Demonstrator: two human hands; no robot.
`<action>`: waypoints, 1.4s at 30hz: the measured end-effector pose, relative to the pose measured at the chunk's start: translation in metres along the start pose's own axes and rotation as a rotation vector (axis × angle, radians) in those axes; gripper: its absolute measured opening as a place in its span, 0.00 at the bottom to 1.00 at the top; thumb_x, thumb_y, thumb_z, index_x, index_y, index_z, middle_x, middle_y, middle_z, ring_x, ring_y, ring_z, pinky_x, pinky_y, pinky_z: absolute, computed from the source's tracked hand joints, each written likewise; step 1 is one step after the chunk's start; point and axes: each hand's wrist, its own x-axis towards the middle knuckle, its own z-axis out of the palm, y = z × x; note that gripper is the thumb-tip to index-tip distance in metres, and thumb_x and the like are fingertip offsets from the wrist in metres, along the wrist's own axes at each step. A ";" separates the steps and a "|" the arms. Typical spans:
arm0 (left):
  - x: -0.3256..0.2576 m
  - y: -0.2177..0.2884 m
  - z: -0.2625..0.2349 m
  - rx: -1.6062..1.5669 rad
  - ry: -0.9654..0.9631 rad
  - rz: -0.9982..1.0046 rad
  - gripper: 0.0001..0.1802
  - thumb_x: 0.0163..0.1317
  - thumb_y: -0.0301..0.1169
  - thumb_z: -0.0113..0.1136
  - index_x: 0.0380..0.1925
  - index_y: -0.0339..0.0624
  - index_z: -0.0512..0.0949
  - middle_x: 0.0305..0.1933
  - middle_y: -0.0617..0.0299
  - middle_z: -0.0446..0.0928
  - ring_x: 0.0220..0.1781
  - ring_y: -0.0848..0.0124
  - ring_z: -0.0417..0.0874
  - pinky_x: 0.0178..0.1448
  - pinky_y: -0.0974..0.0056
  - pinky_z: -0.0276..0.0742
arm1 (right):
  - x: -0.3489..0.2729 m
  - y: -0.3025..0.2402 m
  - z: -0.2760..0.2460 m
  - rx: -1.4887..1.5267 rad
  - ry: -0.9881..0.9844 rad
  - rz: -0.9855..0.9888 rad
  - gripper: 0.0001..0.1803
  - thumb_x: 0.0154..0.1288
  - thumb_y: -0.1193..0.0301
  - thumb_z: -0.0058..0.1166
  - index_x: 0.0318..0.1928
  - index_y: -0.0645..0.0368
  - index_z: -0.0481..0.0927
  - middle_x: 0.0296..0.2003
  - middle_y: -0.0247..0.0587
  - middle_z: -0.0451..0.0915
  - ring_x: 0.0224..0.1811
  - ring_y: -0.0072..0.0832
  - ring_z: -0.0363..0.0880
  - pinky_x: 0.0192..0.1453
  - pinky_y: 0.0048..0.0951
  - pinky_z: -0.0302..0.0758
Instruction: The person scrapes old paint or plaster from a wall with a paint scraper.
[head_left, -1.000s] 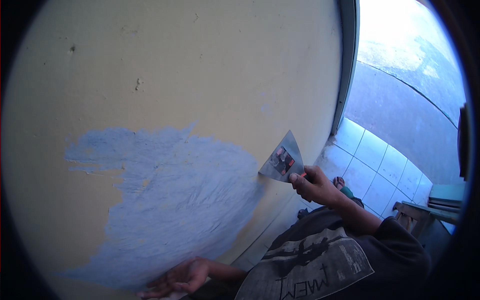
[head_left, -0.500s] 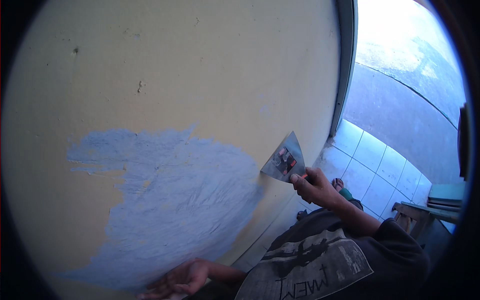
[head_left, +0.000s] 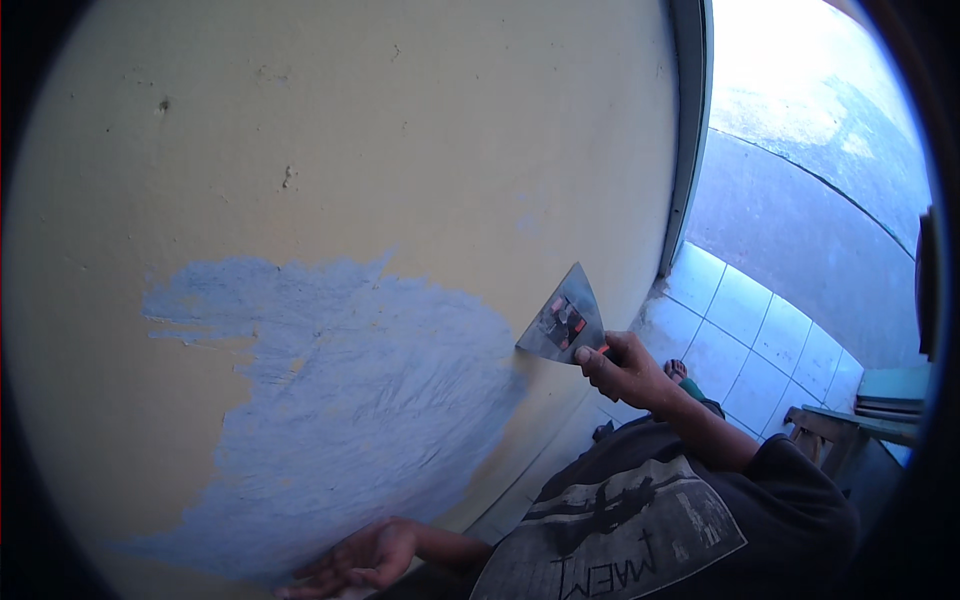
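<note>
At the blue patch's (head_left: 340, 400) right edge, your right hand (head_left: 625, 372), clenched round the scraper (head_left: 563, 322), had barely moved, while your open left hand (head_left: 365, 555) rested below.

I saw the right hand (head_left: 625, 372) raised out in front of the chest, its fingers (head_left: 597, 372) curled tight and the thumb (head_left: 628, 345) pressed over the top in a closed grip. The bare right forearm ran down and to the right from the wrist into a dark short sleeve, elbow bent. The left hand (head_left: 362, 557) sat low at the bottom edge, palm up, fingers loosely spread and slack, gripping nothing, its forearm coming in from the right.
</note>
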 end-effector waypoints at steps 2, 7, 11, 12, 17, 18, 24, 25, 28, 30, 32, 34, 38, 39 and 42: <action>-0.004 0.000 -0.004 0.025 0.017 -0.050 0.34 0.66 0.37 0.40 0.68 0.31 0.47 0.74 0.48 0.47 0.76 0.56 0.45 0.74 0.45 0.39 | 0.003 -0.010 -0.003 -0.021 -0.008 0.011 0.25 0.67 0.51 0.51 0.28 0.63 0.74 0.17 0.28 0.69 0.18 0.14 0.67 0.20 0.20 0.65; -0.005 -0.007 -0.006 -0.148 -0.024 -0.039 0.36 0.65 0.38 0.42 0.68 0.31 0.47 0.74 0.48 0.47 0.75 0.56 0.46 0.74 0.46 0.41 | 0.008 0.007 -0.006 0.012 0.010 0.051 0.26 0.66 0.50 0.51 0.27 0.63 0.74 0.16 0.28 0.69 0.17 0.13 0.67 0.20 0.20 0.65; -0.002 -0.005 -0.002 -0.056 -0.001 -0.019 0.36 0.64 0.39 0.44 0.68 0.33 0.47 0.73 0.47 0.49 0.75 0.56 0.47 0.74 0.45 0.41 | 0.003 0.001 -0.005 -0.035 0.039 0.011 0.26 0.66 0.50 0.51 0.27 0.62 0.74 0.16 0.28 0.69 0.18 0.13 0.67 0.20 0.19 0.64; -0.003 -0.004 -0.002 -0.079 -0.003 -0.046 0.36 0.64 0.39 0.44 0.68 0.33 0.47 0.73 0.47 0.48 0.75 0.56 0.47 0.74 0.45 0.41 | 0.005 0.000 -0.008 -0.014 0.018 0.033 0.25 0.66 0.50 0.51 0.28 0.62 0.74 0.16 0.28 0.69 0.18 0.13 0.67 0.20 0.19 0.65; 0.000 0.003 0.002 -0.034 -0.039 -0.038 0.37 0.64 0.39 0.44 0.68 0.33 0.46 0.73 0.46 0.47 0.75 0.56 0.47 0.74 0.45 0.40 | 0.006 -0.009 -0.009 -0.023 0.030 -0.001 0.25 0.66 0.50 0.52 0.28 0.62 0.74 0.16 0.28 0.69 0.18 0.13 0.67 0.21 0.19 0.65; 0.000 -0.001 0.002 -0.022 -0.025 -0.014 0.37 0.64 0.38 0.44 0.68 0.33 0.46 0.74 0.46 0.47 0.75 0.56 0.46 0.74 0.45 0.40 | 0.007 -0.014 -0.007 -0.030 0.030 -0.024 0.25 0.66 0.50 0.51 0.28 0.63 0.75 0.17 0.28 0.69 0.18 0.13 0.67 0.21 0.19 0.65; 0.002 0.001 0.005 0.003 -0.017 -0.020 0.36 0.63 0.38 0.44 0.68 0.33 0.48 0.73 0.47 0.47 0.75 0.56 0.46 0.74 0.45 0.40 | 0.006 -0.005 -0.006 -0.062 0.022 -0.013 0.25 0.66 0.50 0.51 0.29 0.63 0.75 0.17 0.27 0.69 0.18 0.12 0.66 0.21 0.18 0.64; 0.004 0.002 0.002 0.032 -0.063 0.013 0.36 0.63 0.38 0.43 0.68 0.32 0.48 0.73 0.47 0.47 0.75 0.56 0.46 0.74 0.45 0.40 | 0.003 -0.006 -0.005 -0.058 0.024 -0.005 0.25 0.66 0.50 0.51 0.29 0.63 0.75 0.17 0.27 0.69 0.18 0.12 0.66 0.21 0.18 0.64; 0.005 -0.005 0.003 -0.176 -0.128 0.116 0.35 0.64 0.37 0.41 0.68 0.32 0.49 0.73 0.47 0.48 0.75 0.56 0.45 0.74 0.45 0.39 | 0.006 -0.009 -0.008 -0.004 0.002 -0.028 0.25 0.66 0.50 0.52 0.29 0.63 0.75 0.17 0.27 0.69 0.18 0.12 0.66 0.21 0.18 0.64; 0.003 -0.001 0.001 -0.086 -0.083 0.055 0.34 0.65 0.37 0.40 0.68 0.33 0.49 0.73 0.48 0.48 0.75 0.56 0.46 0.74 0.45 0.39 | 0.005 -0.002 -0.008 0.016 0.005 0.009 0.25 0.66 0.50 0.53 0.29 0.62 0.75 0.17 0.26 0.69 0.18 0.12 0.66 0.21 0.18 0.64; 0.001 0.003 0.000 0.006 -0.048 -0.011 0.33 0.65 0.36 0.39 0.68 0.35 0.49 0.73 0.48 0.48 0.75 0.56 0.46 0.74 0.44 0.39 | 0.008 -0.013 -0.009 0.007 -0.009 -0.011 0.24 0.66 0.51 0.53 0.29 0.62 0.75 0.17 0.27 0.69 0.18 0.12 0.66 0.21 0.18 0.64; 0.002 0.000 0.001 0.071 -0.114 0.102 0.32 0.66 0.36 0.37 0.69 0.40 0.48 0.74 0.48 0.47 0.75 0.56 0.47 0.74 0.47 0.39 | 0.003 -0.019 -0.005 0.002 -0.024 -0.032 0.24 0.66 0.51 0.53 0.29 0.63 0.75 0.17 0.27 0.69 0.18 0.12 0.67 0.21 0.18 0.64; 0.006 -0.008 -0.019 0.261 -0.127 0.136 0.33 0.63 0.41 0.35 0.67 0.39 0.52 0.70 0.44 0.55 0.74 0.52 0.50 0.75 0.45 0.37 | -0.015 -0.024 -0.027 -0.012 -0.084 0.029 0.21 0.65 0.55 0.55 0.41 0.63 0.71 0.21 0.30 0.71 0.20 0.15 0.69 0.23 0.20 0.67; 0.005 -0.010 -0.024 0.234 -0.115 0.117 0.34 0.62 0.40 0.34 0.68 0.37 0.50 0.71 0.44 0.52 0.75 0.52 0.48 0.75 0.45 0.39 | -0.022 -0.024 -0.037 -0.012 -0.160 0.031 0.22 0.64 0.59 0.56 0.48 0.64 0.69 0.23 0.33 0.73 0.22 0.18 0.71 0.26 0.22 0.69; 0.007 -0.010 -0.019 0.169 -0.084 0.061 0.35 0.62 0.38 0.35 0.68 0.35 0.48 0.72 0.41 0.49 0.76 0.51 0.46 0.75 0.47 0.41 | -0.053 -0.040 -0.065 -0.420 -0.222 -0.116 0.33 0.59 0.69 0.57 0.60 0.62 0.55 0.28 0.41 0.74 0.26 0.27 0.74 0.32 0.28 0.72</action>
